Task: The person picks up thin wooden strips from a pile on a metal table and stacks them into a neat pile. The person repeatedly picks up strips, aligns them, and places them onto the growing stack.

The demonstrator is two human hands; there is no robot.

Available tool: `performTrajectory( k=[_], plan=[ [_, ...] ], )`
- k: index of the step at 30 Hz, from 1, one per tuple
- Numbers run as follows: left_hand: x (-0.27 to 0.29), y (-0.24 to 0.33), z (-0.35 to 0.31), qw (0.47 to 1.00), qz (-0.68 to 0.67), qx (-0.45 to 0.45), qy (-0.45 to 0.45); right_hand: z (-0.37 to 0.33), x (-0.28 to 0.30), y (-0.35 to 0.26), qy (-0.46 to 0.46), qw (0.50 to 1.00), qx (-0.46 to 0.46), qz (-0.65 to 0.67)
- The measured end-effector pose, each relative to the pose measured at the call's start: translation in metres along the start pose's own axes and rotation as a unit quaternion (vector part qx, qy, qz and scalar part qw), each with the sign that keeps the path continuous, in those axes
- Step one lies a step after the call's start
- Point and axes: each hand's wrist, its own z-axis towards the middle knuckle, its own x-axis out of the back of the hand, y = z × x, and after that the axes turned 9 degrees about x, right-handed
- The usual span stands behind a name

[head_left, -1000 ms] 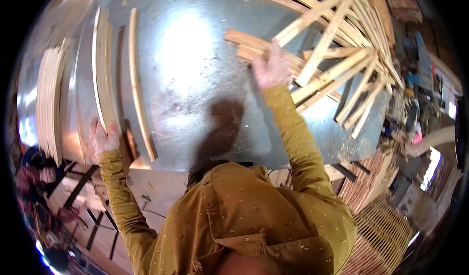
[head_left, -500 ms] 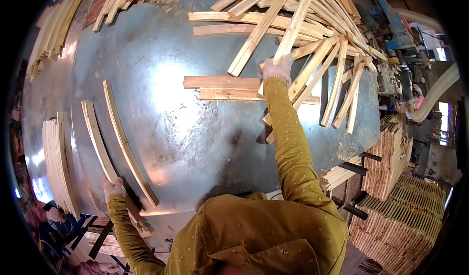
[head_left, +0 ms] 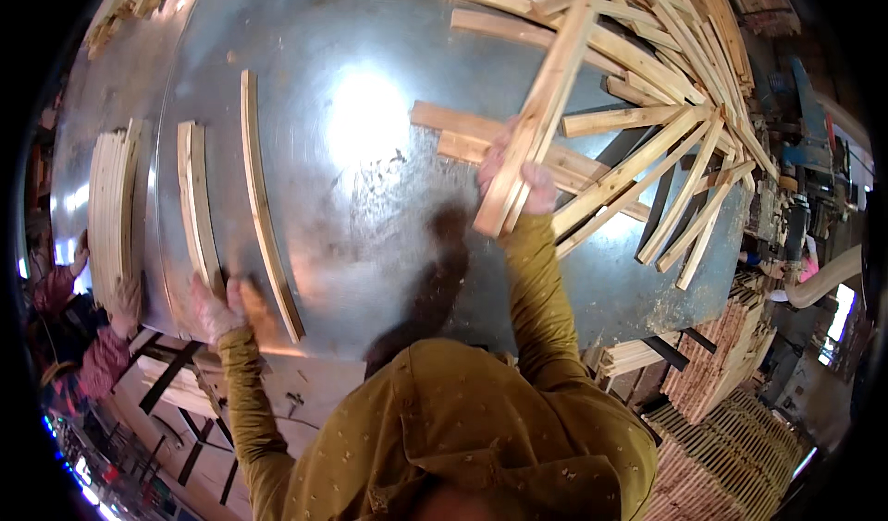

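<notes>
The right hand [head_left: 538, 188], spread a second ago, is now clamped on long slats [head_left: 534, 137] over the tabletop [head_left: 351, 234]; the left hand [head_left: 218, 310], thumb and fingers apart, stays at the near end of paired slats [head_left: 197, 197]. A co-worker's hand [head_left: 126, 304] now touches a stack [head_left: 113, 207].

Held wooden slats [head_left: 543, 105]: no readable lettering or numbers
Metal-topped bench [head_left: 333, 220]: no legible label or sign
Slat stacks [head_left: 726, 452] at lower right: no readable marks
Mustard shirt [head_left: 462, 401]: no readable words
</notes>
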Motion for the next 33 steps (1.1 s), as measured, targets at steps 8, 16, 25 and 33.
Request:
performTrajectory(
  k=[8,16,25,33],
  plan=[
    [-0.072,0.225,-0.055,0.79,-0.258,0.05,-0.554,-0.102,0.024,0.095,-0.031,0.914,-0.223,-0.337],
    [-0.043,0.196,-0.074,0.903,-0.064,0.115,-0.408,-0.126,0.037,0.093,-0.039,0.87,-0.13,-0.475],
    [0.017,0.041,-0.039,0.998,-0.004,0.056,-0.042,-0.163,0.01,0.198,-0.287,0.452,-0.171,-0.827],
    [0.011,-0.102,-0.014,0.974,0.196,0.107,-0.05,-0.069,-0.052,0.127,-0.289,0.394,-0.058,-0.87]
  ],
)
